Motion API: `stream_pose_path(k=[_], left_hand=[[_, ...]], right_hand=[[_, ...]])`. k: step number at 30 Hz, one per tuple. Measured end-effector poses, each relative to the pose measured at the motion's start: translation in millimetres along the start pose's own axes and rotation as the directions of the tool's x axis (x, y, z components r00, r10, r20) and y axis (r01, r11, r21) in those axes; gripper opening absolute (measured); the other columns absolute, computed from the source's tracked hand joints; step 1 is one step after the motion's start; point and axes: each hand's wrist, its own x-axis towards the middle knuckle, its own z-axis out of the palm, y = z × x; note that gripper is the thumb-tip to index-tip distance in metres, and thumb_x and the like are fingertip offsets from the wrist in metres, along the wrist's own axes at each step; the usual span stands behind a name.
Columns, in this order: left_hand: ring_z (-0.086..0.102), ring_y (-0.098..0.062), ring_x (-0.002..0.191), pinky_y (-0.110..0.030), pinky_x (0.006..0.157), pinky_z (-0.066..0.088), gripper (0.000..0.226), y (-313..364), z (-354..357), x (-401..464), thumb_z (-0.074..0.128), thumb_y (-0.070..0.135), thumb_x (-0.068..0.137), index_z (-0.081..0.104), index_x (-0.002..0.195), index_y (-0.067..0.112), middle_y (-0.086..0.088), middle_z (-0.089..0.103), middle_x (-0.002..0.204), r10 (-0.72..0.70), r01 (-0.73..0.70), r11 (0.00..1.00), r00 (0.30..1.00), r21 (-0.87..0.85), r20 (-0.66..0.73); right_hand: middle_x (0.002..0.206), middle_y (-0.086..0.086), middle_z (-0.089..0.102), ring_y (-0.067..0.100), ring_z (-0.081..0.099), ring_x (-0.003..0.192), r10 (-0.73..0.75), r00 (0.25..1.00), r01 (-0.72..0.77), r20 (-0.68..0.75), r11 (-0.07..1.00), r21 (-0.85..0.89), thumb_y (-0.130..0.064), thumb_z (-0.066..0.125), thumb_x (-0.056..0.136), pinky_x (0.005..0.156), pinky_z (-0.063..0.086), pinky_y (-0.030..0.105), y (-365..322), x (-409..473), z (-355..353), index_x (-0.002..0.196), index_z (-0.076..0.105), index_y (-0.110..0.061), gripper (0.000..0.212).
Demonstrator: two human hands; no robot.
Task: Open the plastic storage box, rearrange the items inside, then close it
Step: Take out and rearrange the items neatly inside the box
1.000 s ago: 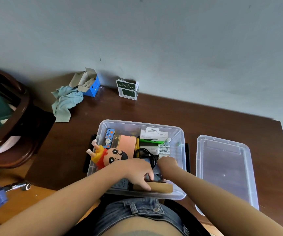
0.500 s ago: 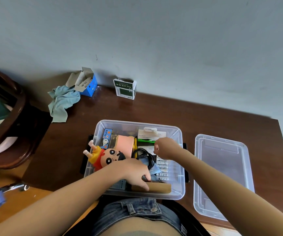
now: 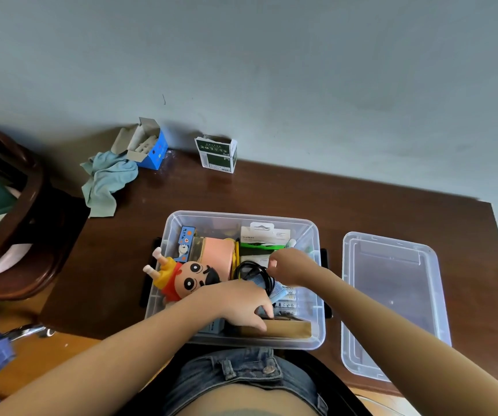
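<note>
The clear plastic storage box [image 3: 316, 340] stands open on the dark wooden table [image 3: 271, 193], right in front of me. Its clear lid [image 3: 391, 298] lies upside down to its right. The box holds a cartoon doll [image 3: 187, 279], a pink case [image 3: 217, 256], a green-and-white pack [image 3: 261, 238], a black cable [image 3: 252, 271], battery packs [image 3: 286, 304] and a brown cardboard box [image 3: 289, 328]. My left hand [image 3: 241, 304] grips the brown cardboard box at the near wall. My right hand [image 3: 292, 265] hovers curled just right of the cable; whether it pinches anything is hidden.
At the table's far edge by the wall sit an opened blue carton [image 3: 153, 148], a crumpled teal cloth [image 3: 106, 181] and a green-and-white carton [image 3: 217, 154]. A dark wooden chair [image 3: 16, 223] stands to the left.
My right hand has drawn back from the near end of the box to its middle, uncovering the battery packs. My left hand has stayed on the brown cardboard box.
</note>
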Motion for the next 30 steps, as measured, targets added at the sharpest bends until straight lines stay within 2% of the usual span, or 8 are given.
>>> stream_pose_path(k=[4, 7, 10, 13, 20, 23, 26, 30], left_hand=[[0.055, -0.012, 0.083, -0.027, 0.073, 0.045, 0.02, -5.6, -13.8, -14.3, 0.048, 0.025, 0.095, 0.067, 0.099, 0.028, 0.005, 0.063, 0.095, -0.062, 0.063, 0.998, 0.937, -0.008, -0.345], [0.055, -0.01, 0.097, -0.024, 0.085, 0.039, 0.022, -24.9, -23.9, -30.8, 0.049, 0.024, 0.096, 0.068, 0.106, 0.027, 0.01, 0.063, 0.103, -0.108, 0.146, 0.989, 0.739, 0.002, -0.666], [0.053, -0.012, 0.098, -0.03, 0.085, 0.039, 0.021, -53.0, -27.7, -49.2, 0.052, 0.018, 0.094, 0.07, 0.102, 0.025, 0.007, 0.06, 0.1, -0.183, 0.219, 0.974, 0.586, -0.062, -0.789], [0.053, -0.013, 0.104, -0.029, 0.083, 0.044, 0.024, -73.7, -24.2, -58.9, 0.051, 0.019, 0.094, 0.062, 0.115, 0.025, 0.007, 0.054, 0.116, -0.357, 0.292, 0.931, 0.609, -0.219, -0.708], [0.055, -0.022, 0.109, -0.034, 0.082, 0.046, 0.039, -78.0, -15.6, -48.4, 0.042, 0.031, 0.098, 0.04, 0.137, 0.027, -0.001, 0.044, 0.132, -0.439, 0.418, 0.893, 0.725, -0.167, -0.531], [0.054, -0.022, 0.109, -0.036, 0.086, 0.049, 0.047, -84.6, -22.7, -47.2, 0.046, 0.025, 0.096, 0.035, 0.141, 0.029, -0.003, 0.044, 0.132, -0.468, 0.39, 0.884, 0.727, -0.259, -0.502], [0.055, -0.025, 0.109, -0.039, 0.09, 0.049, 0.045, -87.7, -26.5, -43.1, 0.05, 0.032, 0.095, 0.04, 0.139, 0.027, -0.004, 0.042, 0.136, -0.532, 0.448, 0.847, 0.722, -0.286, -0.442], [0.054, -0.03, 0.11, -0.035, 0.079, 0.042, 0.044, -80.3, -33.1, -26.9, 0.046, 0.043, 0.096, 0.042, 0.134, 0.019, -0.008, 0.04, 0.135, -0.605, 0.606, 0.786, 0.716, -0.121, -0.349]], right_hand=[[0.101, 0.008, 0.067, 0.027, 0.058, 0.09, -0.006, 0.998, 0.01, -0.066, 0.998, 0.068, -0.02, 0.041, 0.093, 0.073, 0.048, 0.034, -0.7, 2.1, -1.5, 0.099, 0.065, -0.011, 0.026], [0.102, 0.005, 0.069, 0.025, 0.061, 0.096, -0.04, 0.997, 0.047, -0.062, 0.992, 0.116, -0.018, 0.041, 0.093, 0.079, 0.051, 0.036, -4.8, 5.9, -2.7, 0.097, 0.067, -0.015, 0.026], [0.112, 0.003, 0.068, 0.022, 0.062, 0.103, -0.082, 0.995, 0.09, -0.064, 0.985, 0.147, -0.008, 0.041, 0.093, 0.087, 0.051, 0.036, -15.3, 11.1, -2.0, 0.104, 0.07, -0.018, 0.032], [0.124, 0.01, 0.061, 0.027, 0.057, 0.112, -0.093, 0.992, 0.105, -0.081, 0.982, 0.155, -0.004, 0.037, 0.094, 0.092, 0.048, 0.036, -30.6, 18.6, -1.4, 0.117, 0.064, -0.009, 0.036], [0.081, 0.016, 0.052, 0.025, 0.047, 0.077, 0.068, 0.995, -0.038, -0.067, 0.925, 0.377, -0.009, 0.035, 0.093, 0.067, 0.035, 0.029, -65.1, 40.9, 3.1, 0.057, 0.038, -0.013, 0.037], [0.086, 0.011, 0.059, 0.028, 0.055, 0.08, 0.087, 0.996, -0.052, -0.036, 0.827, 0.56, -0.007, 0.037, 0.089, 0.066, 0.038, 0.029, -70.1, 39.9, 8.6, 0.081, 0.063, -0.007, 0.028], [0.101, 0.004, 0.064, 0.022, 0.059, 0.085, 0.13, 0.992, -0.082, -0.003, 0.648, 0.757, -0.006, 0.037, 0.089, 0.063, 0.044, 0.025, -70.1, 35.6, 14.2, 0.12, 0.06, -0.016, 0.04], [0.099, 0.001, 0.063, 0.015, 0.062, 0.076, 0.136, 0.985, -0.16, 0.11, 0.441, 0.883, -0.01, 0.036, 0.093, 0.048, 0.04, 0.014, -66.9, 29.9, 8.4, 0.123, 0.058, -0.023, 0.04]])
